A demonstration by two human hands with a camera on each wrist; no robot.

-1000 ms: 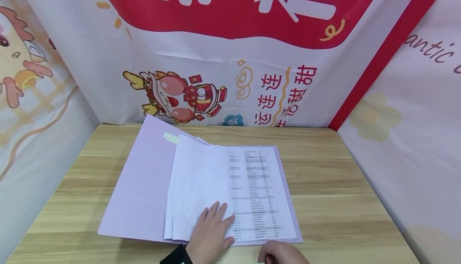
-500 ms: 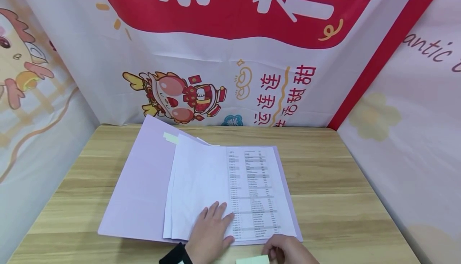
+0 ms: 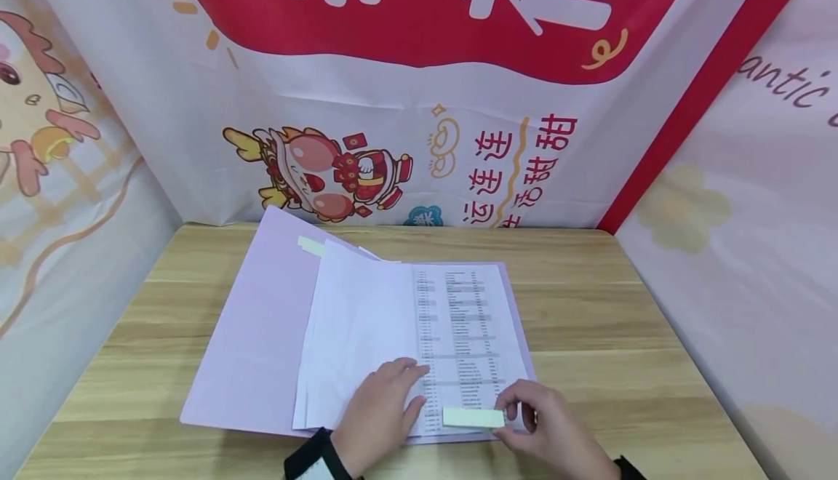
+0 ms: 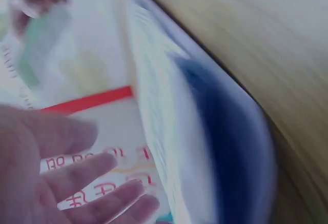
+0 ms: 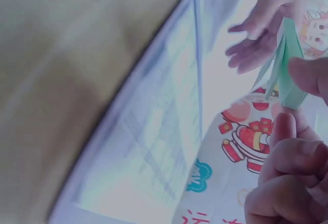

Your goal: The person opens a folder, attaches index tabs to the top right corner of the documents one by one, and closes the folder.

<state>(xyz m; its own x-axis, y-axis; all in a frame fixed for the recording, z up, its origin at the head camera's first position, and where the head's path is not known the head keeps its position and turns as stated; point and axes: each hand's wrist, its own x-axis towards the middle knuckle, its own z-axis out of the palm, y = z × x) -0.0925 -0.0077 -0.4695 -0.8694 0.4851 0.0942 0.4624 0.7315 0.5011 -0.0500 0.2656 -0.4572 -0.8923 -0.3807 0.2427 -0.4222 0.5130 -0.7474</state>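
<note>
A pale purple folder (image 3: 242, 371) lies spread on the table, its inner pages turned to a printed list (image 3: 468, 320) on the right and a blank white sheet (image 3: 360, 305) on the left. My right hand (image 3: 553, 422) pinches one end of a pale green sticky note pad (image 3: 473, 417) between thumb and fingers, over the lower part of the list. In the right wrist view, a few leaves of the pad (image 5: 293, 75) fan away from the rest. My left hand (image 3: 382, 404) is over the inner pages near the fold, its fingers loosely extended.
A pale green paper strip (image 3: 310, 246) shows beside the upper edge of the turned sheets. The wooden table (image 3: 602, 349) reaches back to a printed cloth backdrop (image 3: 419, 87), with more printed cloth at both sides. A dark watch strap (image 3: 321, 458) is on the left wrist.
My right hand has come up from the table's front edge, bringing the sticky note pad over the printed list. My left hand has shifted slightly, its fingers more bent than before.
</note>
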